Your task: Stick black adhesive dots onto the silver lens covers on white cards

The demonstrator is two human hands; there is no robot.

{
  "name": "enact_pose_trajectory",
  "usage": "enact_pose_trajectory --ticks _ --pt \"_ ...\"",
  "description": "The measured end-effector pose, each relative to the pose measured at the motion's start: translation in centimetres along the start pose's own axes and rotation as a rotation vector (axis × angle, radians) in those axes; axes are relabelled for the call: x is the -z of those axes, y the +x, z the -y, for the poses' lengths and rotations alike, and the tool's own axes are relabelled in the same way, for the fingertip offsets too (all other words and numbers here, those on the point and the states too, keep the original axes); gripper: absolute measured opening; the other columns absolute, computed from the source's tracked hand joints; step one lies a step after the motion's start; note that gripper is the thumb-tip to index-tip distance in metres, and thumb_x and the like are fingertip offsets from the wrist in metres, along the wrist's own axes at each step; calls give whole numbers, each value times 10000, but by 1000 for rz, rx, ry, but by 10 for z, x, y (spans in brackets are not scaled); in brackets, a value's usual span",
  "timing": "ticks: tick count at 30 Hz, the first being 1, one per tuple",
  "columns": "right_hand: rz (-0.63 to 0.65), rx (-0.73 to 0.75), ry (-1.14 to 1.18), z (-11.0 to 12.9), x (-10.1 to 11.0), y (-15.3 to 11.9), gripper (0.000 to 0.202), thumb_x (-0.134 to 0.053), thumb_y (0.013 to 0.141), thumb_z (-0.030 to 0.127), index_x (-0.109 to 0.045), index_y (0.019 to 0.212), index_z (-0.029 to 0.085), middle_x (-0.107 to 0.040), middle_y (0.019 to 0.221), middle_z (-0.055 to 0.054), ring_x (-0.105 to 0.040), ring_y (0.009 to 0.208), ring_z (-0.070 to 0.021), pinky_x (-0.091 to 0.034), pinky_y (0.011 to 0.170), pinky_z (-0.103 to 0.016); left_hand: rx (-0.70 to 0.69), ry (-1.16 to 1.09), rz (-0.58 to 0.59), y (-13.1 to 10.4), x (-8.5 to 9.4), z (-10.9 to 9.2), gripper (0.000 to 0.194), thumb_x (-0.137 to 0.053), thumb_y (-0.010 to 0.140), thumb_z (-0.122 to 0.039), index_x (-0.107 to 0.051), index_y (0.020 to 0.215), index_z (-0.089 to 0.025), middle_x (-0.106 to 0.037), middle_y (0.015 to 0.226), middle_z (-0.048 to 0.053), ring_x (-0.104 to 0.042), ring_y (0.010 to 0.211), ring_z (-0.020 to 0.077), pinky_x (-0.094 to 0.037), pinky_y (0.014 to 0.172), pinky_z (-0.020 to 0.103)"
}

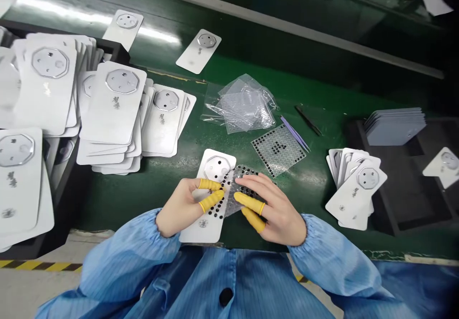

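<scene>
In front of me, a clear sheet of small black round pads [232,203] is bent over a white panel [201,233]. The panel lies flat, with an octagonal window near its top. My left hand [188,202], in yellow finger cots on thumb and forefinger, is closed in a pinch at the sheet's left part. My right hand [274,206], also with yellow cots on two fingers, is closed around the sheet's right part. Just beyond lies a second clear sheet [278,151] with black pads along its edges. Purple tweezers [294,133] rest on that sheet.
Crumpled clear plastic bags [244,104] and dark tweezers [308,120] lie farther back. Stacked white panels [111,113] fill the left, partly in a black tray [60,214]. At right are another panel pile [355,190] and a black tray [423,214] holding grey panels [392,127].
</scene>
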State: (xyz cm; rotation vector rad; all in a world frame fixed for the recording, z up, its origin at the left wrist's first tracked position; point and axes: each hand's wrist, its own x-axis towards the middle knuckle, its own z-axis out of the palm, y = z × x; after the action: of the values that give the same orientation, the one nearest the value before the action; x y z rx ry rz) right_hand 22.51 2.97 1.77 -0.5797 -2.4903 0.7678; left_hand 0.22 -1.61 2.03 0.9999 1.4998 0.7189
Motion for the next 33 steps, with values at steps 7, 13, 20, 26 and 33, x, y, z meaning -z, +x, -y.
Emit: enact_pose_trajectory --ticks 7,13,20,26,33 --pt "-224 -76 42 0 -13 24 173 -561 876 139 -616 1027 202 -654 993 -79 -610 919 -183 -563 794 -381 -96 -127 -53 -3 -12 2 226 -686 731 -296 -765 887 -153 -766 915 87 -719 863 273 -593 814 381" --pt "-211 -44 -2 -11 -43 20 260 -492 899 105 -541 1149 157 -612 1087 -132 -587 1001 -202 -552 802 -381 -238 11 -217 -5 -21 15 202 -650 749 -233 -763 902 -166 -760 935 89 -719 868 260 -594 819 372" --pt "-311 -206 103 -7 -61 22 166 -461 911 124 -529 1053 177 -580 1017 -96 -552 944 -181 -505 803 -357 -365 176 -289 -6 -20 26 209 -611 762 -177 -760 908 -166 -761 929 80 -726 830 236 -603 763 328" --pt "-354 -337 192 -8 -65 26 117 -453 923 140 -558 944 186 -554 974 -70 -557 908 -159 -506 794 -329 -229 191 -247 -4 -15 33 236 -622 749 -214 -756 934 -153 -756 954 90 -714 889 260 -591 815 361" --pt "-333 -182 253 -10 -65 22 145 -537 890 108 -576 1014 172 -584 1014 -81 -574 940 -143 -520 831 -309 -306 226 -270 -3 -15 35 266 -588 772 -183 -743 980 -121 -750 983 105 -714 901 245 -587 826 330"
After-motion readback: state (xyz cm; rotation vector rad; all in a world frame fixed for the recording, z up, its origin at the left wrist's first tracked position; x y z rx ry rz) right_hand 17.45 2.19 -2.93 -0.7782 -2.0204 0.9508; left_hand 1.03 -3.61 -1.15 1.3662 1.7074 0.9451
